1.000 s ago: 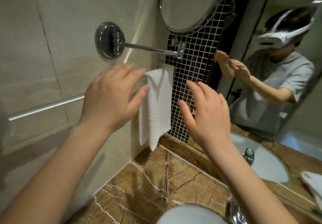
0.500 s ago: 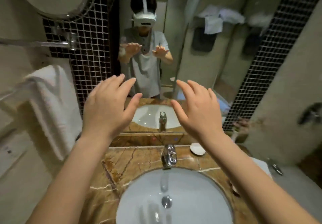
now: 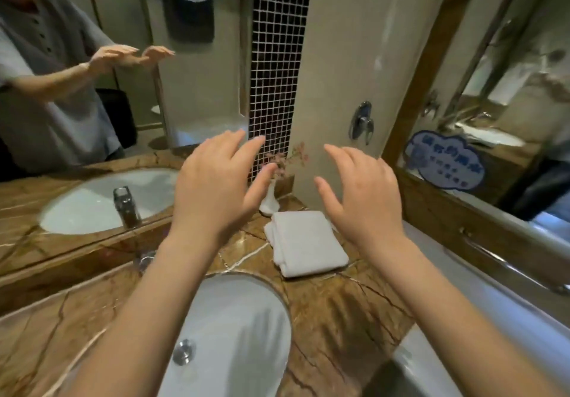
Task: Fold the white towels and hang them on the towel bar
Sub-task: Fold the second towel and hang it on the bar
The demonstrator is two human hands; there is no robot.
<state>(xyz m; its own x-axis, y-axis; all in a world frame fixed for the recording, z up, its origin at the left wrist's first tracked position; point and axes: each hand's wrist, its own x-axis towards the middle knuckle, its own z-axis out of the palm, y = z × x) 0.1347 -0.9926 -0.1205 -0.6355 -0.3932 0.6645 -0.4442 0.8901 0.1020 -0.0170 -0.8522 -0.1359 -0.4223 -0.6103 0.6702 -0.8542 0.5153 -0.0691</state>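
swinging off the hung towel, the view's been turned right. the left hand [image 3: 216,187] and right hand [image 3: 361,193] are held open, nothing gripped. another folded white towel [image 3: 305,242] is laid just below, between them, so it's probably hung next.

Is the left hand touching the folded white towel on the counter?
Apart. Head view shows bare marble counter between the open left hand and the folded towel.
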